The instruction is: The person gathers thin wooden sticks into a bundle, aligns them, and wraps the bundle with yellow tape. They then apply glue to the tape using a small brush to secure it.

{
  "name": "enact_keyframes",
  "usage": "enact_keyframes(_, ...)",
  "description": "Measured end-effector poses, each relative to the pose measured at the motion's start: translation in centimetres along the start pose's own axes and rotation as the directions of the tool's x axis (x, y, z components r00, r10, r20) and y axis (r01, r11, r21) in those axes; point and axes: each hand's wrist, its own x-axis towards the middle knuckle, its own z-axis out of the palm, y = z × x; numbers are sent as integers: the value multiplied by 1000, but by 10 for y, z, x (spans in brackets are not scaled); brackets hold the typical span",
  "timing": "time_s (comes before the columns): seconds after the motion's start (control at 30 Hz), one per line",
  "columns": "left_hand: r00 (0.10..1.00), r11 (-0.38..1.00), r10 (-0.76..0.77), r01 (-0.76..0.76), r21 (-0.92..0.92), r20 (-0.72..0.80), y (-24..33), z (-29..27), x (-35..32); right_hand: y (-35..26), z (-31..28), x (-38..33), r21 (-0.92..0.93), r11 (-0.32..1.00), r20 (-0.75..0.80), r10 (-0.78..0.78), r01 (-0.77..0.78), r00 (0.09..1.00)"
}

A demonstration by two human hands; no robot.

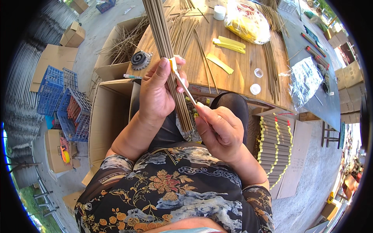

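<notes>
My left hand (pixel 159 87) is wrapped round a bundle of thin brown incense sticks (pixel 159 27), held at a slant above my lap. Under the left thumb, a yellow and white paper band (pixel 173 65) lies against the bundle. From that band a narrow pale paper strip (pixel 188 92), seen nearly edge-on, stretches down to my right hand (pixel 221 130), which pinches its lower end between thumb and forefinger. On the table beyond the hands lie yellow paper strips (pixel 229 44), with one single strip (pixel 220 63) nearer to me.
Loose sticks (pixel 182 35) are spread over the wooden table (pixel 241 83), beside a clear bag of yellow material (pixel 248 23) and small white caps (pixel 255 89). A cardboard box (pixel 110 116) stands at my left. Yellow-banded bundles (pixel 275 145) lie at lower right, blue crates (pixel 74 116) far left.
</notes>
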Motion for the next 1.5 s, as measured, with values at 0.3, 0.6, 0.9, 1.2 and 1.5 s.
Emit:
enact_keyframes(0.3, 998, 998, 53, -52, 28, -28, -8, -2, -4, -2, -1, 1, -15, 1000, -45, -12, 11, 999)
enact_keyframes(0.6, 997, 995, 68, -65, 73, -44, -9, -3, -3, -3, -3, -1, 13, 1000, -56, -7, 8, 998)
enact_keyframes(0.9, 1000, 999, 3, -2, 33, -22, -1, -8, 6, 14, -31, -10, -110, 986, -162, 109, -128, 981)
enact_keyframes(1.2, 996, 986, -80, 72, 150, 47, -11, -2, 7, 133, -75, -69, 422, 576, -327, 817, -701, 475)
enact_keyframes(1.5, 985, 975, -147, 130, 183, 85, -13, -2, 8, 158, -73, -81, 473, 552, -348, 833, -687, 430)
